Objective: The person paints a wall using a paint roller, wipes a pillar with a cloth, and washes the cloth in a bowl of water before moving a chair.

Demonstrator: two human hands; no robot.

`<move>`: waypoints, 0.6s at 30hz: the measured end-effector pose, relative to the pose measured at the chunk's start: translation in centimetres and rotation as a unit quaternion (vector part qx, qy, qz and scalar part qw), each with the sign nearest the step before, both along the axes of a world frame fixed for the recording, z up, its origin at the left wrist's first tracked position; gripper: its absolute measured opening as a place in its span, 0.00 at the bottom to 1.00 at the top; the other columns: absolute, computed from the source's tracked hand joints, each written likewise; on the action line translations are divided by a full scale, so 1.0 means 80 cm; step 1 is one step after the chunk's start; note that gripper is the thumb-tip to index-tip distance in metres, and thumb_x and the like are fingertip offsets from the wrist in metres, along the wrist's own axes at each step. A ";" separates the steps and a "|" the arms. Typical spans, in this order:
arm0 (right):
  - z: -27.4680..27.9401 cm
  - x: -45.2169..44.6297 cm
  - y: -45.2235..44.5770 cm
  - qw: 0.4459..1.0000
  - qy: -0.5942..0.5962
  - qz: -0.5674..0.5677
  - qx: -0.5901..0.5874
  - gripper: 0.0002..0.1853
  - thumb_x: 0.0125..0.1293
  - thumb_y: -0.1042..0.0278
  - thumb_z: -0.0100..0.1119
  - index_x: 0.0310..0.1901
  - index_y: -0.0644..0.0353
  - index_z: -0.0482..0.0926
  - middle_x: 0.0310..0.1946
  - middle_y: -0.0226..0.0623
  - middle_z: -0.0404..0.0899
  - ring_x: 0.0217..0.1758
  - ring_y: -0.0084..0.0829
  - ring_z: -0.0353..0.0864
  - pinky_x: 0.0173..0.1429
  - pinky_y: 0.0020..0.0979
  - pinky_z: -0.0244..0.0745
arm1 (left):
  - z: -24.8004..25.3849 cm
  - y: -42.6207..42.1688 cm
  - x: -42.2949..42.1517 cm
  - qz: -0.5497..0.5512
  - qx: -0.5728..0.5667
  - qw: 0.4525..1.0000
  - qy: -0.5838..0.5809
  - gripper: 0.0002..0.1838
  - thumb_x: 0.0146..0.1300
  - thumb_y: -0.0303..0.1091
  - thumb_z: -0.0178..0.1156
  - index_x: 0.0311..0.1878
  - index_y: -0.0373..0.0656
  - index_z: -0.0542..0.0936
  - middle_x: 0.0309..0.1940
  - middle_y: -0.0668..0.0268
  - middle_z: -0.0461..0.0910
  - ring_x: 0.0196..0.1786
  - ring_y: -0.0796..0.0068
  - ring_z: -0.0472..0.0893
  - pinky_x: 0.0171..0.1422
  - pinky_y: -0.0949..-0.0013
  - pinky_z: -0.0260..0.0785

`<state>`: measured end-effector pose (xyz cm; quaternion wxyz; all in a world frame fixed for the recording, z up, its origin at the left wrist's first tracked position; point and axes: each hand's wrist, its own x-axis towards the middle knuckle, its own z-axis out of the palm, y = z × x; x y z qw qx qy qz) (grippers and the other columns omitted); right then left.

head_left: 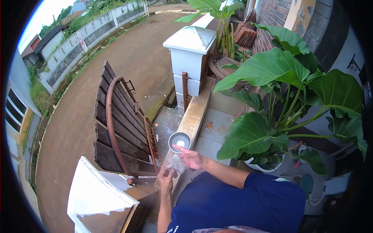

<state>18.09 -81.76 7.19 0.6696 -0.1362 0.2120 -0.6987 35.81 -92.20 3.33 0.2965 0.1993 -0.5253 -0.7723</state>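
1. At the far left, a pale boundary wall (95,35) runs along a brown dirt road (70,128).
2. Nearer, a white-topped post (97,190) stands below an open gate (116,124) of dark slats on a reddish-brown metal frame.
3. The left hand (166,178) is closed on a crumpled, translucent plastic bag (176,164), which lies between the two hands, just below the bowl.
4. The round grey bowl (173,138) appears to rest on a tiled ledge (194,112); something white shows inside it.
5. The right hand (192,158), just beside the left, has its fingers extended over the bowl's near side. Whether it touches the rim or grips the bag, I cannot tell.
6. Beyond the bowl, a white pillar (190,62) with a pointed cap stands beside the ledge.
7. To the right, a large-leaved plant (264,70) spreads over the tiled floor (213,126).
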 end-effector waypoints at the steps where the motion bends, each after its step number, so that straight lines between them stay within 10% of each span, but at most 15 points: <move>1: 0.000 0.000 0.002 1.000 0.005 -0.003 0.008 0.48 0.64 0.60 0.62 0.77 0.50 0.39 0.65 0.46 0.67 0.67 0.37 0.69 0.70 0.38 0.64 | -0.003 0.001 -0.003 0.000 -0.001 1.000 -0.001 0.11 0.62 0.27 0.67 0.46 0.35 0.83 0.45 0.70 0.77 0.37 0.80 0.76 0.38 0.77 0.67; 9: -0.003 0.015 0.017 1.000 -0.012 -0.020 -0.019 0.47 0.66 0.55 0.62 0.77 0.47 0.41 0.59 0.40 0.70 0.64 0.35 0.72 0.64 0.41 0.72 | 0.011 0.025 -0.004 0.014 0.008 0.999 -0.037 0.08 0.63 0.28 0.65 0.44 0.37 0.81 0.39 0.68 0.81 0.41 0.79 0.79 0.45 0.75 0.70; 18: 0.001 0.020 0.034 0.996 -0.025 -0.080 0.020 0.46 0.63 0.53 0.65 0.76 0.51 0.46 0.62 0.43 0.68 0.65 0.40 0.70 0.68 0.44 0.67 | 0.029 0.025 -0.003 0.049 -0.261 0.954 -0.142 0.04 0.64 0.24 0.58 0.36 0.34 0.80 0.29 0.63 0.78 0.35 0.72 0.77 0.42 0.71 0.68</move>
